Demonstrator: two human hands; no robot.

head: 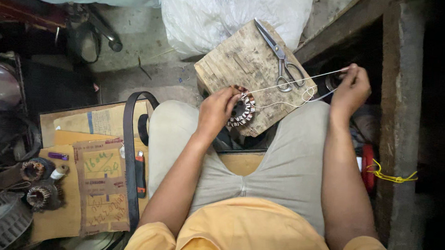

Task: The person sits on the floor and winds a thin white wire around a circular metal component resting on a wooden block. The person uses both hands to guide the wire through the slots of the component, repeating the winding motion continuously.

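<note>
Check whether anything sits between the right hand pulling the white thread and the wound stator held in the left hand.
Nothing visible does. The thread runs from the stator to the right hand, passing over the scissors' handles on the wooden block.

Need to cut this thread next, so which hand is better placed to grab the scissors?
Probably the right hand: it pulls the white thread close beside the scissors, while the left hand steadies the wound stator.

Ring-shaped stator point(242, 111) with copper windings, tilted, at the wooden block's point(235, 65) near edge, white string point(294, 83) pulled taut rightward
</note>
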